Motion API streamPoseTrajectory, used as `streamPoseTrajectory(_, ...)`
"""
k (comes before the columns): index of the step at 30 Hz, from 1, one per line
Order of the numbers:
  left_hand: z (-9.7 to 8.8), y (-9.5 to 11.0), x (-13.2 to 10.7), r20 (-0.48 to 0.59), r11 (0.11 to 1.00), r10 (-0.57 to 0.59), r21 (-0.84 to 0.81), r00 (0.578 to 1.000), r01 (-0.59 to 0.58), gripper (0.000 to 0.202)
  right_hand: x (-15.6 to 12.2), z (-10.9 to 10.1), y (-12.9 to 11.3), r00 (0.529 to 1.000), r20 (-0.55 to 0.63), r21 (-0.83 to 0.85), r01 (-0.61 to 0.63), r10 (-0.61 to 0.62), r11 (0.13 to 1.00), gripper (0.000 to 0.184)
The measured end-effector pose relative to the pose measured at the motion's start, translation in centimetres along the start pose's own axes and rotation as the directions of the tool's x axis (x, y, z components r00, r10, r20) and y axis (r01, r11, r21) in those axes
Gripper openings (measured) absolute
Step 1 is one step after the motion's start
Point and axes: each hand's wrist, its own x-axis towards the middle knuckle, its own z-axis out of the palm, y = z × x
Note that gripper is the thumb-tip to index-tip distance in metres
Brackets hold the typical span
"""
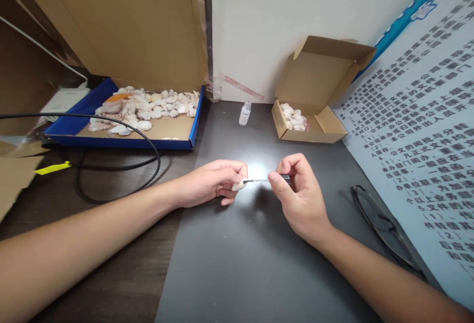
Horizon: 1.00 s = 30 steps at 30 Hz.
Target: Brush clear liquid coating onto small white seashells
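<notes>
My left hand is closed around a small white shell, pinched at the fingertips just above the dark grey mat. My right hand pinches a thin brush by its dark handle. The brush tip touches the shell. A small clear bottle stands uncapped on the mat behind the hands, near the wall.
A blue-edged cardboard tray with many shells lies at back left. A small open cardboard box holding several shells sits at back right. A black cable loops on the left. Black glasses lie beside a printed board.
</notes>
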Motion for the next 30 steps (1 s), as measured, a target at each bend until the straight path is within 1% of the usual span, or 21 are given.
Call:
streamPoseTrajectory(8, -0.01, 0.02, -0.02, 0.003, 1.000, 0.004, 0.007, 1.000, -0.004, 0.017, 0.16, -0.01, -0.36, 0.998, -0.030, -0.080, 0.051, -0.054, 0.995, 0.029)
streamPoseTrajectory(13, 0.08, 0.13, -0.08, 0.000, 1.000, 0.003, 0.014, 1.000, -0.003, 0.017, 0.03, -0.05, -0.33, 0.999, -0.017, -0.031, 0.049, -0.050, 0.998, 0.028)
streamPoseTrajectory(19, 0.05, 0.05, -0.07, -0.004, 1.000, 0.002, 0.015, 1.000, -0.002, 0.017, 0.09, 0.02, -0.51, 0.997, -0.036, -0.073, 0.065, -0.068, 0.995, 0.028)
streamPoseTrajectory(24, -0.01, -0.01, -0.10, 0.020, 1.000, 0.016, 0.012, 1.000, -0.016, 0.019, -0.10, -0.04, -0.22, 0.996, -0.060, -0.012, 0.065, -0.066, 0.998, 0.029)
streamPoseTrajectory(27, 0.06, 0.07, -0.11, 0.001, 1.000, 0.008, 0.014, 1.000, -0.008, 0.018, -0.12, 0.01, -0.05, 0.994, -0.053, -0.017, 0.093, -0.094, 0.996, 0.028)
streamPoseTrajectory(30, 0.12, 0.12, -0.10, -0.009, 1.000, -0.002, 0.009, 1.000, 0.002, 0.017, -0.13, 0.04, -0.06, 0.991, -0.021, -0.038, 0.134, -0.135, 0.990, 0.027)
